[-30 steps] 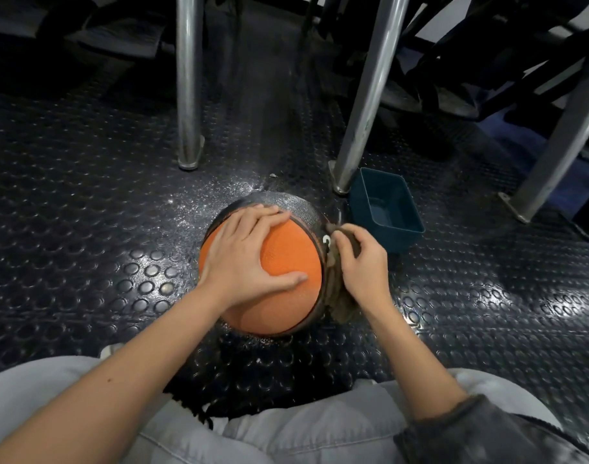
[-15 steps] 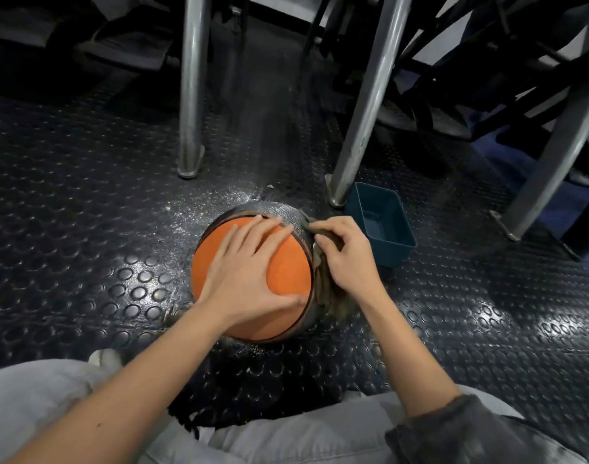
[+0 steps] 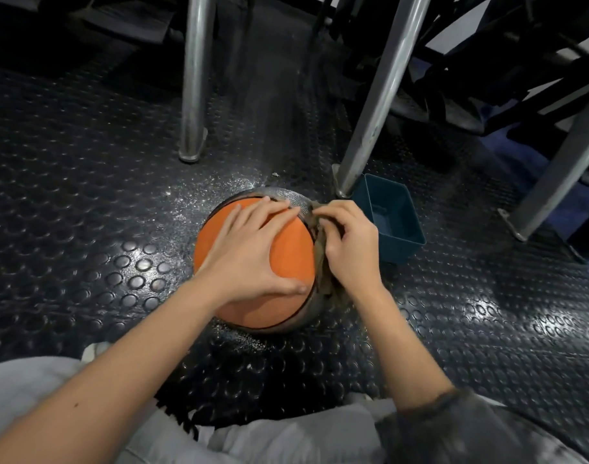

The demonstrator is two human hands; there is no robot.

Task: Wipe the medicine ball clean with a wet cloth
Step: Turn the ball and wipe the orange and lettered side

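Observation:
An orange medicine ball (image 3: 289, 252) with a grey textured band sits on the black studded rubber floor in front of my knees. My left hand (image 3: 252, 252) lies spread flat over the ball's top, fingers straight, thumb on the near side. My right hand (image 3: 351, 244) grips a brownish wet cloth (image 3: 321, 249) and presses it against the ball's right side along the grey band. Most of the cloth is hidden under that hand; a tail of it hangs down near the floor.
A dark teal plastic tub (image 3: 391, 219) stands just right of the ball. Metal frame legs (image 3: 194, 78) (image 3: 376, 98) (image 3: 561, 162) rise from the floor behind the ball and the tub. White specks dust the floor (image 3: 199, 199) behind the ball. My grey-trousered knees (image 3: 28, 393) fill the bottom edge.
My right hand has slid the cloth up the ball's right side toward the far top of the grey band. My left hand stays flat on the ball.

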